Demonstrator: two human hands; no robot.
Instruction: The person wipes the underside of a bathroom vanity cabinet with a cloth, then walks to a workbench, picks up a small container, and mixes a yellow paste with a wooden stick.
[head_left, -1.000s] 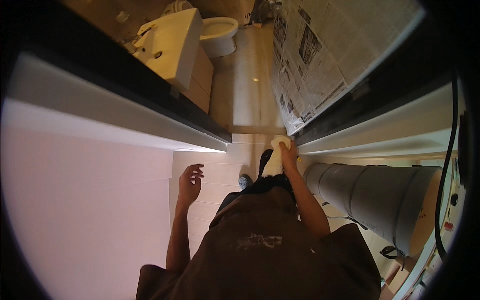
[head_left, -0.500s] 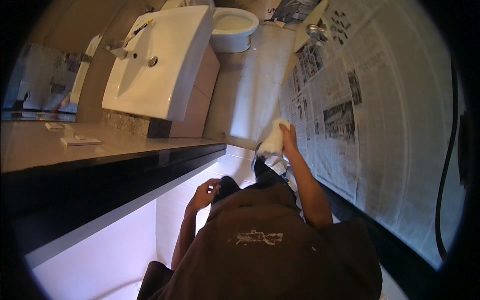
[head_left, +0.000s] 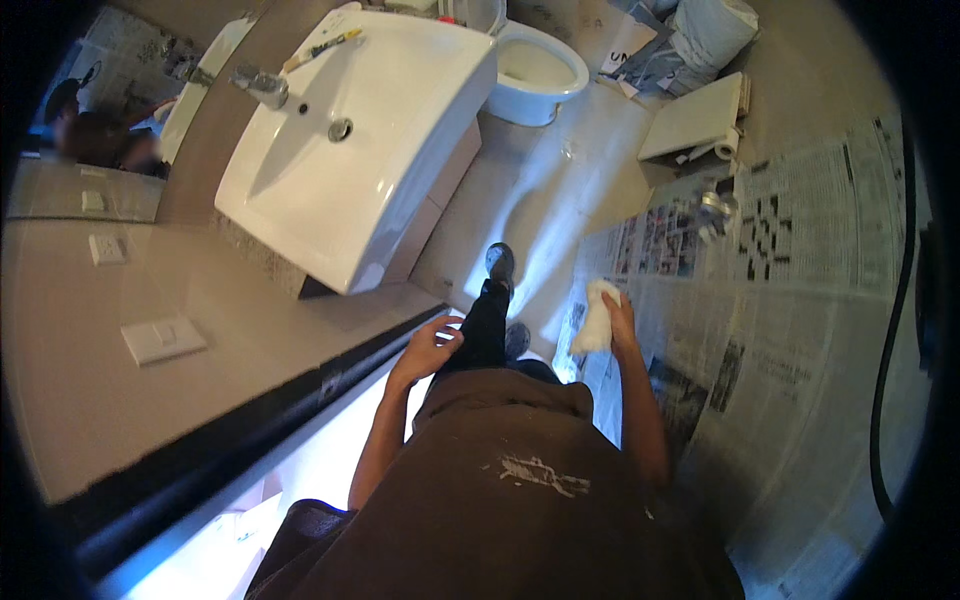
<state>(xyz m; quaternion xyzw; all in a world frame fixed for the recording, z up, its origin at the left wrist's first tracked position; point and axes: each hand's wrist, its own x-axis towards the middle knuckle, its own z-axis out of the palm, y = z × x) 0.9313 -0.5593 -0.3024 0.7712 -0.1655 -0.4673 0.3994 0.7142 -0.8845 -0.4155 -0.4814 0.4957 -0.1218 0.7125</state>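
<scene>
My right hand [head_left: 622, 318] grips a white cloth [head_left: 597, 318] and holds it against a wall covered with taped newspaper sheets [head_left: 760, 300] on my right. My left hand [head_left: 432, 347] hangs free in front of my body, fingers loosely curled, holding nothing, close to a dark door frame [head_left: 300, 400]. My dark trouser leg and shoe [head_left: 499, 262] point ahead onto the pale tiled floor.
A white washbasin [head_left: 350, 160] with a tap [head_left: 262, 85] stands on the left, a white toilet [head_left: 540, 65] beyond it. A detached toilet lid [head_left: 695, 120] and bags [head_left: 705, 35] lie on the floor. A wall switch [head_left: 163, 340] and a black cable [head_left: 890, 380] are nearby.
I have stepped through the doorway into the bathroom; the view has swung so the basin and toilet sit closer. My right hand stays on the papered wall with the cloth.
</scene>
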